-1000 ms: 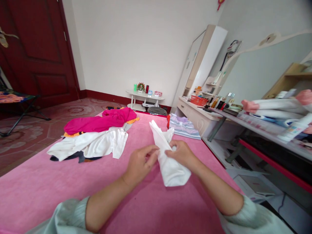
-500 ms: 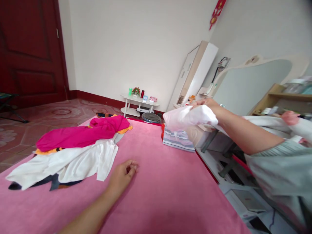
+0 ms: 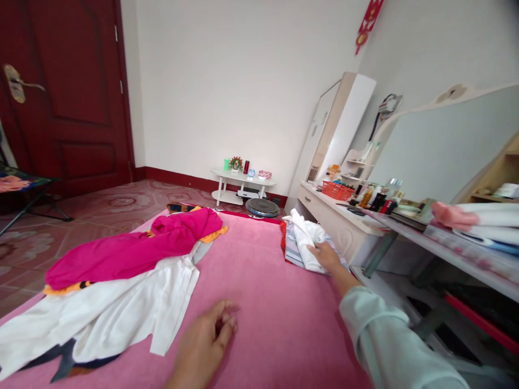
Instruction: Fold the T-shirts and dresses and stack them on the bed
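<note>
My right hand [image 3: 326,257] is at the near edge of a folded white garment [image 3: 303,237], its fingers gripping the cloth. That garment rests on a small stack with a grey-striped garment [image 3: 291,247] and some red cloth [image 3: 283,235] under it. Loosely curled over the pink bed cover [image 3: 259,302], my left hand [image 3: 211,337] holds nothing, and a gap shows between thumb and fingers. Left of it lies a spread white shirt [image 3: 133,302], with a bright pink garment [image 3: 133,248] beyond it. Orange and dark cloth peeks out from beneath these.
Along the right side stand a dresser [image 3: 344,227] with bottles and a red basket [image 3: 337,190], and a grey shelf table [image 3: 438,251] carrying folded cloth [image 3: 482,219]. A low white table [image 3: 227,175] and a round dark object [image 3: 263,207] are past the bed's far edge.
My right hand has lowered the white garment from the air onto the striped stack. My left hand appears nearer and lower in view, still curled. The view has shifted somewhat.
</note>
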Motion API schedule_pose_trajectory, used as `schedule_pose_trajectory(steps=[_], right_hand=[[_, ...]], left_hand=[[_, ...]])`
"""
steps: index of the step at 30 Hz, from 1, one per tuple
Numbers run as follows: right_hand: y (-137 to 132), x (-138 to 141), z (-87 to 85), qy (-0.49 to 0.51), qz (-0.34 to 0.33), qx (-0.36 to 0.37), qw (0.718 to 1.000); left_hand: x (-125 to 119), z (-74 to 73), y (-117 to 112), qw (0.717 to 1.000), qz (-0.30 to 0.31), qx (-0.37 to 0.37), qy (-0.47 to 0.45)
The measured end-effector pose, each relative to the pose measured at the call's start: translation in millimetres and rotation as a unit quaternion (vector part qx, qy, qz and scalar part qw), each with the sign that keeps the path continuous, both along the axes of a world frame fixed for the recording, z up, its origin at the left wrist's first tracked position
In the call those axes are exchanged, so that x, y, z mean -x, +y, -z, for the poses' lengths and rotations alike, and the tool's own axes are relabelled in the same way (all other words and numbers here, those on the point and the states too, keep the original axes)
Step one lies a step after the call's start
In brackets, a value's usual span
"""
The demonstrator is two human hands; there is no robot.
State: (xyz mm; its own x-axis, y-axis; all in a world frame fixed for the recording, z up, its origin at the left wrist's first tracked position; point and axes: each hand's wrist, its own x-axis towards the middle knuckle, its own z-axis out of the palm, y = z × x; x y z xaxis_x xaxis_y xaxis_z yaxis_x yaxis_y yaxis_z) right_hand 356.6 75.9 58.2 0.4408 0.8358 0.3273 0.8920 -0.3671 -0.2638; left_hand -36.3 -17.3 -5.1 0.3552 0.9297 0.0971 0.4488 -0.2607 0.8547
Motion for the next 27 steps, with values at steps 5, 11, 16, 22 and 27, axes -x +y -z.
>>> schedule_pose_trajectory(steps=[5, 11, 16, 22, 27], right_hand=[[-5.2, -25.7, 21.1, 0.036, 0.044, -0.021, 0.998], [-17.7, -51.7, 0.4, 0.005, 0.127, 0.001, 0.992], [-20.1, -32.8, 13.0, -0.089, 0.065, 0.055, 0.992], [7.2, 31.3, 24.9, -0.095, -0.126, 0.052, 0.986], [20.3, 58.1, 38.1, -0.094, -0.144, 0.115, 0.978]], left_hand=[[-0.3, 0.6, 0.1, 1.0, -0.003, 0.0, 0.006], [-0.2, 1.7, -0.1, 1.0, 0.004, 0.001, 0.006], [-1.0, 0.0, -0.9, 1.0, 0.008, 0.002, 0.028], [-1.0, 0.0, -0.8, 0.999, 0.011, 0.006, 0.038], [0.1, 0.7, -1.0, 0.999, 0.018, 0.001, 0.03]])
